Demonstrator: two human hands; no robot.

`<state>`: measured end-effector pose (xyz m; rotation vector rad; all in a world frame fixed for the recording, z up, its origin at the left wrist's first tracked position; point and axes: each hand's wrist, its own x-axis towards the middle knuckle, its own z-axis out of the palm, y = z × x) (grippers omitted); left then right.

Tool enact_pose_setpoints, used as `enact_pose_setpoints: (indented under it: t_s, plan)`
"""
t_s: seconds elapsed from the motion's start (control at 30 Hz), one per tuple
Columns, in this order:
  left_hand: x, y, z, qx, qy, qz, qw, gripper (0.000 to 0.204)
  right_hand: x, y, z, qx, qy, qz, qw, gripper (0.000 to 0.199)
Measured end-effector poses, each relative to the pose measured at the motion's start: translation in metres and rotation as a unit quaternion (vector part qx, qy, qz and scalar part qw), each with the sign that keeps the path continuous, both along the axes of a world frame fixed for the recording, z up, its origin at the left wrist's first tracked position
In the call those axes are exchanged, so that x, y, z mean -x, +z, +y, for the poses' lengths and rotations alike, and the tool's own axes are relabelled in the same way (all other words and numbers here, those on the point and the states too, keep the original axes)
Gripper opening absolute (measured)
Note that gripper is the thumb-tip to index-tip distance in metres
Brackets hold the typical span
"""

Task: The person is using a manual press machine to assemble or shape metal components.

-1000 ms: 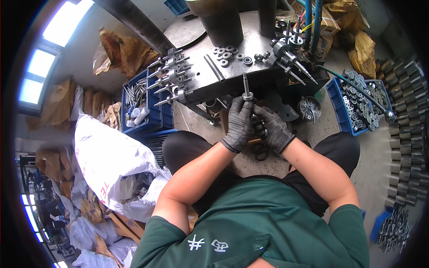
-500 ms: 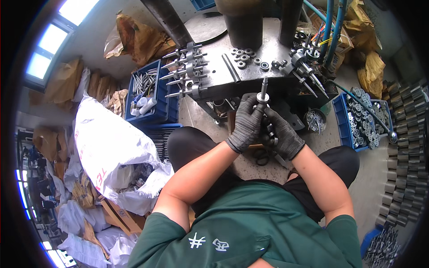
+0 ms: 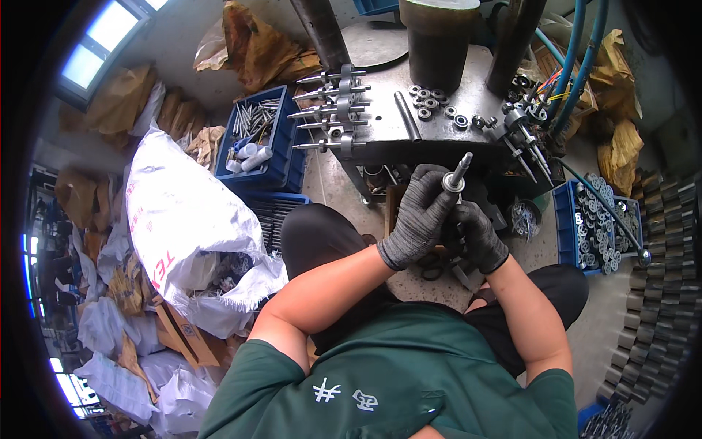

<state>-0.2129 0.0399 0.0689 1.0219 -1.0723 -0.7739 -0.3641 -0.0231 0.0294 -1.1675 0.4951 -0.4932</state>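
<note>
Both hands wear grey knit gloves and are close together in front of the metal bench. My left hand (image 3: 418, 219) is closed around a metal shaft (image 3: 462, 168), whose stepped end points up and slightly right. A ring-shaped bearing (image 3: 453, 183) sits around the shaft at the thumb and fingertips. The shaft's lower part is hidden by the gloves. Just below and to the right, my right hand (image 3: 479, 238) has its fingers curled shut; what lies inside them is hidden.
The metal bench (image 3: 380, 135) carries several loose bearings (image 3: 428, 102), a dark rod (image 3: 407, 117), and rotor shafts (image 3: 340, 110) lined along its left edge. Blue crates of parts (image 3: 281, 139) stand left, another blue crate (image 3: 564, 223) right. A white sack (image 3: 190, 212) leans near my left knee.
The view has shifted, so the bench appears lower and farther right. The shaft now tilts more to the right, and my right hand's fingers have curled in more beneath the bearing.
</note>
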Motion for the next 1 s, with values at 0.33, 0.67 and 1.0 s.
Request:
enact_pose_setpoints:
  t_s: [0.33, 0.67, 1.0]
  plan:
    - [-0.080, 0.019, 0.001, 0.004, 0.179, 0.144, 0.973, 0.017, -0.006, 0.039, 0.034, -0.019, 0.047, 0.086, 0.995, 0.017]
    - [-0.144, 0.017, -0.004, -0.079, 0.292, 0.067, 0.951, 0.019, 0.002, 0.003, 0.030, -0.236, -0.060, 0.167, 0.955, 0.027]
    - [-0.161, 0.003, -0.013, -0.155, 0.288, 0.376, 0.867, 0.017, 0.009, 0.003, 0.025, -0.287, -0.078, 0.155, 0.942, 0.025]
